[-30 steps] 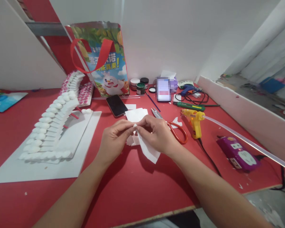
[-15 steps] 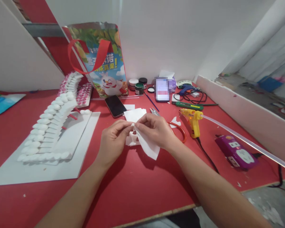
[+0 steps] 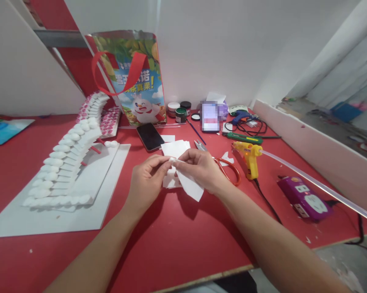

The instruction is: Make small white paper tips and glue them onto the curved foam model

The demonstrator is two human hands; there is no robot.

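Note:
Both my hands meet over the middle of the red table. My left hand (image 3: 146, 177) pinches one corner of a white sheet of paper (image 3: 191, 185) between thumb and forefinger. At the same corner, my right hand (image 3: 201, 169) also has its fingers closed on the paper, whose free end hangs down toward me. Small white bits show at the fingertips, but their shape is too small to tell. Beneath and behind the hands lies a stack of white paper pieces (image 3: 175, 148). Red-handled scissors (image 3: 236, 173) rest just right of my right hand, partly hidden by it.
A curved white model (image 3: 64, 158) on a white board (image 3: 79, 221) stands at left. A yellow glue gun (image 3: 249, 156) and purple power strip (image 3: 305, 197) lie at right. Behind are a phone (image 3: 149, 136), paint jars (image 3: 181, 115), a green cutter (image 3: 244, 137) and a printed bag (image 3: 137, 81).
The hanging end of the paper has risen slightly and swung a little left. Both hands keep their pinch at the corner. The whole view has shifted slightly.

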